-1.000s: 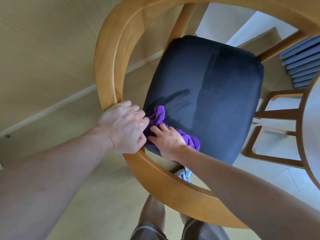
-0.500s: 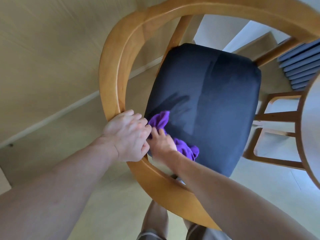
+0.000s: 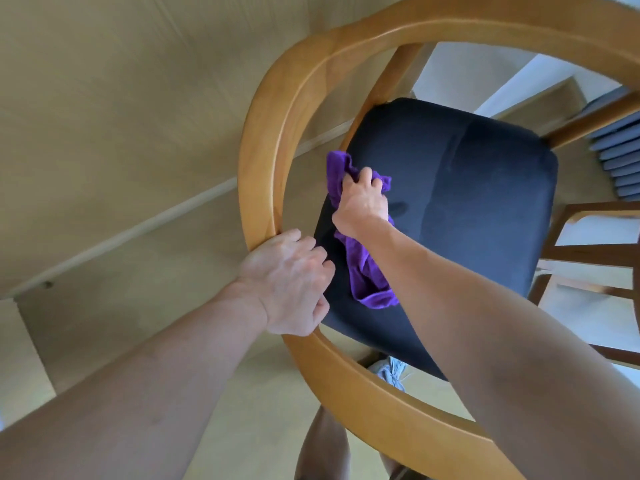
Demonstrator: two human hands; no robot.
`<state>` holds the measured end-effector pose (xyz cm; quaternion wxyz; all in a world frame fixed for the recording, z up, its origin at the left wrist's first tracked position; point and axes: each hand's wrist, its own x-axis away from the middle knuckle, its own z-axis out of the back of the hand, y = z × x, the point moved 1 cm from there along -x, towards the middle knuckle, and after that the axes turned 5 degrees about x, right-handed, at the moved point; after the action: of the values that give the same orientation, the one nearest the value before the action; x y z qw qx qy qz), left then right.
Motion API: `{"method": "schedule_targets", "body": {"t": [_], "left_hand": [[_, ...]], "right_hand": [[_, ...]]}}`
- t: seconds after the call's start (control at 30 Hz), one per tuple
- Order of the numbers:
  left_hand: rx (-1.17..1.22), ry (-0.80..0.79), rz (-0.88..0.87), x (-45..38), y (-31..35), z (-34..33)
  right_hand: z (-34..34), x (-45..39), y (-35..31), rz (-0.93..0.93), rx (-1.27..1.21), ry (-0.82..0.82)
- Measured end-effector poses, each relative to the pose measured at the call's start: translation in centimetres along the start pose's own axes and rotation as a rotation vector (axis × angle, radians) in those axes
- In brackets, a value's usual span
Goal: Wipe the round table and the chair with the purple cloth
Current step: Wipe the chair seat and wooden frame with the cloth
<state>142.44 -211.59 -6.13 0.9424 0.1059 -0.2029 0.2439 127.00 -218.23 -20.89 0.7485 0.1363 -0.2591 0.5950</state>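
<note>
Purple cloth (image 3: 367,271) gripped by right hand (image 3: 363,202) on chair (image 3: 467,202) seat.

Soft daylight fills the room, brightest at the upper right, where the pale wall (image 3: 460,67) and floor patches wash out nearly white. The curved honey-coloured wooden chair rail (image 3: 263,161) carries a gentle sheen along its top edge. The dark navy padded seat (image 3: 467,188) soaks up the light, showing only faint streaks and a small shadow just beside the right hand (image 3: 363,202). The wide lens bends everything: the rail balloons into a ring, and both forearms swell towards the lower corners. The centre is fairly sharp; the edges go soft.
</note>
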Motion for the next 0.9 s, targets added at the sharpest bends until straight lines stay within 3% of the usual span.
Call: {"method": "schedule_targets", "body": {"t": [0.07, 0.2, 0.3, 0.4, 0.47, 0.53, 0.63, 0.7, 0.8, 0.9], "left_hand": [[0.022, 0.006, -0.004, 0.1, 0.0, -0.1], [0.036, 0.031, 0.012, 0.2, 0.1, -0.5], [0.041, 0.013, 0.016, 0.2, 0.2, -0.6], [0.000, 0.031, 0.001, 0.3, 0.0, 0.0], [0.017, 0.009, -0.005, 0.4, 0.0, 0.0], [0.039, -0.012, 0.001, 0.3, 0.0, 0.1], [0.038, -0.028, -0.002, 0.2, 0.1, 0.1], [0.047, -0.034, 0.001, 0.1, 0.0, 0.2], [0.077, -0.052, 0.020, 0.1, -0.1, 0.3], [0.096, -0.030, -0.005, 0.3, 0.2, 0.4]], "right_hand": [[-0.8, 1.7, -1.8, 0.066, 0.086, -0.090], [-5.1, 9.8, -2.9, 0.427, 0.227, -0.285], [-6.1, 12.2, -1.2, 0.556, 0.213, -0.273], [-5.3, 9.2, 0.3, 0.647, 0.354, -0.203], [-3.7, 5.6, 1.1, 0.609, 0.414, -0.145], [-1.1, 1.4, 2.4, 0.458, 0.405, -0.090], [2.4, -3.8, 3.8, 0.160, 0.224, -0.078], [2.8, -4.7, 3.4, 0.079, 0.170, -0.069], [1.4, -2.2, 1.4, 0.105, 0.169, -0.110], [-2.2, 3.7, -0.3, 0.337, 0.262, -0.211]]}}
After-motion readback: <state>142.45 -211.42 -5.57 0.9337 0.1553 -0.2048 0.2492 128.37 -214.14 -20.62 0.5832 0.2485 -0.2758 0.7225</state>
